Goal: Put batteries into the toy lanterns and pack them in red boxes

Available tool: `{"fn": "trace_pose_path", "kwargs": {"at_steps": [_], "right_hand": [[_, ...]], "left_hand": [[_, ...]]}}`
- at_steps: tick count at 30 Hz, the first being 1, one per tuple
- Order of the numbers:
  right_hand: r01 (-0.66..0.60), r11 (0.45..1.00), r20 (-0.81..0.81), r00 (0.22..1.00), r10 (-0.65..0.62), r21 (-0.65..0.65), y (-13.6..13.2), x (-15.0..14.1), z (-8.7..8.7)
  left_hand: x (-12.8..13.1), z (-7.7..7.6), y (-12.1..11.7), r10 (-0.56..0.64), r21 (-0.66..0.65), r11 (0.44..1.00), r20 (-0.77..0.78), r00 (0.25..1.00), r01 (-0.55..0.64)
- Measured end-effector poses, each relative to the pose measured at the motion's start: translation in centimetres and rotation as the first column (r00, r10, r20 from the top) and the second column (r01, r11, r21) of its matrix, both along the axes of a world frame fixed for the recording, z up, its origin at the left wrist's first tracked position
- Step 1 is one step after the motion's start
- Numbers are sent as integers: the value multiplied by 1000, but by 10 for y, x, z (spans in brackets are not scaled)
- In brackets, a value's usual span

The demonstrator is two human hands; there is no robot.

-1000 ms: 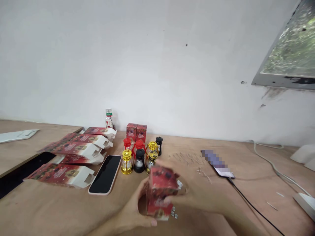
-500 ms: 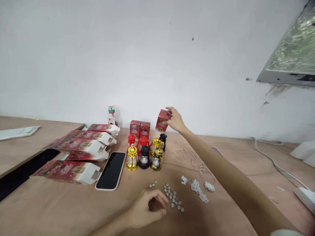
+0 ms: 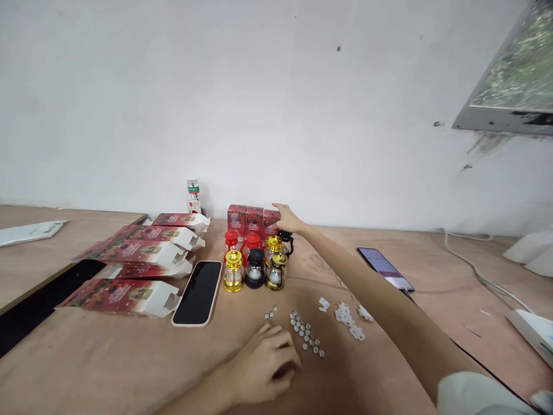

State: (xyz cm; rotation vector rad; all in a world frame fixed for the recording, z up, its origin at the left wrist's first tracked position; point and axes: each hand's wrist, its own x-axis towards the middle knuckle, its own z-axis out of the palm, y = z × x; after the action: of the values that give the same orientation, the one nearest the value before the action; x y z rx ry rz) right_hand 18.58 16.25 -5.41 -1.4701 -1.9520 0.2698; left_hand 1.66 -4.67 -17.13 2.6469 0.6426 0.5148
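The right hand grips the rightmost red printed box behind the miniature lanterns; the left hand is near metallic discs.

I saw soft, muted light across the pale wall and a brighter window at upper right. A faint shadow fell beside the left hand; the small red box looked soft, edges stretched.

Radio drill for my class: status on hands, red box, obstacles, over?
Right hand on rightmost red box, in line with two others. Left hand loosely curled beside silver beads. Lanterns close in front of boxes.
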Motion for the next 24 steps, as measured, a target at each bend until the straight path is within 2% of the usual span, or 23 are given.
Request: {"fn": "trace_pose_path", "kwargs": {"at_steps": [3,5,7,10,13,18,20,22,24], "right_hand": [[5,991,13,1000,-6,136,-34,-5,8],[-52,975,62,997,40,214,-62,-9,10],[-232,926,290,946,145,296,-90,-12,7],[-327,919,586,798,143,222,-122,-11,-5],[-267,956,691,714,113,119,-141,-1,-20],[-77,992,686,727,-10,96,-163,22,-38],[12,1000,636,772,-11,3,-170,29,-45],[82,991,541,841,-11,-107,-175,36,-55],[134,977,451,891,-46,-165,-176,42,-65]], "left_hand": [[0,0,-2,-13,116,993,-50,999,18],[-1,1,-3,-23,184,982,-79,997,37],[-1,1,-4,-31,226,973,-89,996,50],[0,3,-5,-28,245,968,-87,996,49],[0,4,-5,-22,250,967,-90,996,44],[0,3,-3,-37,225,973,-58,998,49],[0,3,-2,-45,211,976,-26,999,50],[0,3,-1,-55,212,976,3,998,53],[0,3,-1,-59,243,969,24,998,51]]}}
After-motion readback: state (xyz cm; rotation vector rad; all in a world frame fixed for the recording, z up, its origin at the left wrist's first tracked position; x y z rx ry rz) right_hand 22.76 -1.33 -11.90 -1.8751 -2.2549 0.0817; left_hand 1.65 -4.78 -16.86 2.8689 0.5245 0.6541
